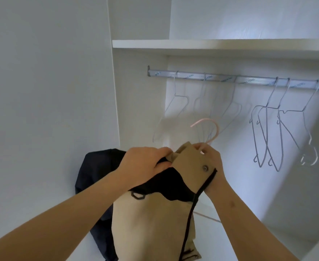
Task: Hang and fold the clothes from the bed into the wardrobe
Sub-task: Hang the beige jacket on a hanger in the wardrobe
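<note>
A beige jacket (151, 219) with black lining and a snap button hangs between my hands in front of the open wardrobe. My left hand (145, 164) grips its collar on the left side. My right hand (211, 159) pinches the neck of a pink hanger (212, 127), whose hook curves up above the collar; the hanger's shoulders are hidden inside the jacket. A dark navy garment (94, 170) hangs at the lower left, behind my left forearm. The metal rail (230, 79) runs across the wardrobe above my hands.
Several bare wire hangers hang on the rail: pale ones (175, 110) at the left, grey ones (268, 132) at the right. A white shelf (211, 44) sits above the rail. The wardrobe's white side panel (51, 91) stands at the left.
</note>
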Action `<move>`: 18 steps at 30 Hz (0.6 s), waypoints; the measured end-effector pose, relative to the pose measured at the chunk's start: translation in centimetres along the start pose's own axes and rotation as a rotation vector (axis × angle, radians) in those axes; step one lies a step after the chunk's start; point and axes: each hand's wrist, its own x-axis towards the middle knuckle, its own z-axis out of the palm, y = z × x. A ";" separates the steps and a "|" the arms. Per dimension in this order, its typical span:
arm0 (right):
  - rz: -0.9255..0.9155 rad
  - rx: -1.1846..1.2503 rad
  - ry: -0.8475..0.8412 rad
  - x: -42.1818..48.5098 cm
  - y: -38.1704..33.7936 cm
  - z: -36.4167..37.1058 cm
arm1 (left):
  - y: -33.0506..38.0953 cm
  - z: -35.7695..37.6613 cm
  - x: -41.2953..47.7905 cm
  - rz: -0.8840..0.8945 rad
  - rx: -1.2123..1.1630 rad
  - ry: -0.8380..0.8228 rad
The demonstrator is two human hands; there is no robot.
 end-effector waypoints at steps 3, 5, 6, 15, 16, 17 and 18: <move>-0.115 -0.082 0.031 0.1 -0.9 -0.9 | -0.1 0.3 0.7 -0.158 -0.196 0.061; -0.241 -0.179 0.082 0.5 -0.9 -1.3 | -0.1 0.5 1.5 -0.269 -0.320 0.066; -0.305 -0.227 0.143 0.5 -0.5 -1.5 | -0.1 0.5 1.8 -0.312 -0.367 0.081; -0.169 -0.251 0.140 0.0 3.8 -4.6 | -3.2 -3.2 2.8 -0.430 -0.747 0.383; -0.154 -0.256 0.107 0.2 4.0 -4.6 | -3.3 -3.6 2.8 -0.420 -0.771 0.387; -0.154 -0.248 0.093 0.4 3.9 -4.5 | -3.4 -3.8 2.8 -0.421 -0.779 0.395; -0.164 -0.224 0.085 0.6 3.9 -4.4 | -3.4 -4.0 2.8 -0.435 -0.787 0.409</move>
